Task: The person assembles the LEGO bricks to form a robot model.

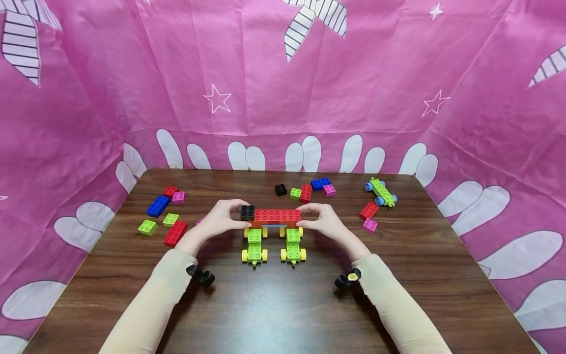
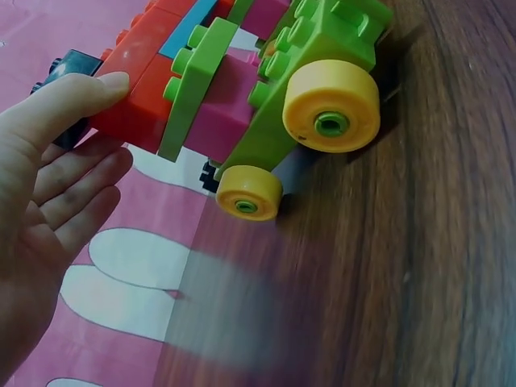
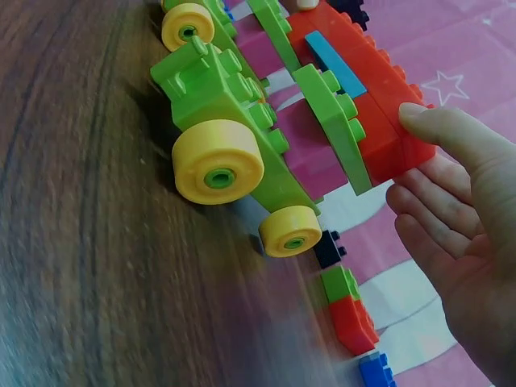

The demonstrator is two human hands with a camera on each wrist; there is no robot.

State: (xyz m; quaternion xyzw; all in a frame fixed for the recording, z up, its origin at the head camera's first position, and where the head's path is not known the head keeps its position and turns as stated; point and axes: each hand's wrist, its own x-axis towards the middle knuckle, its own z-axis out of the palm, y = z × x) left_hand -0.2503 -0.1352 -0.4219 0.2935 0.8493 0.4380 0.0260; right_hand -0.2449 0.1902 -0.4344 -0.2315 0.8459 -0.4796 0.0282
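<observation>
A row of red bricks [image 1: 277,217] spans two green wheeled bases [image 1: 254,246] with yellow wheels, near the middle of the table. My left hand [image 1: 218,216] pinches the row's left end, its thumb on the near face beside a black brick [image 1: 247,212] on top. At the opposite end, my right hand [image 1: 325,220] grips the red brick, with the thumb in front and the fingers behind. Magenta bricks [image 2: 226,105] and flat green pieces [image 3: 330,121] stack between each base and the red row. A blue piece [image 3: 334,64] shows under the row's middle.
Loose bricks, including a blue brick [image 1: 158,206] and a red brick [image 1: 175,233], lie at the left. Behind the build are a small black brick [image 1: 280,190] and several coloured ones. A green base with blue wheels [image 1: 382,192] stands at the back right, near a red brick [image 1: 369,211].
</observation>
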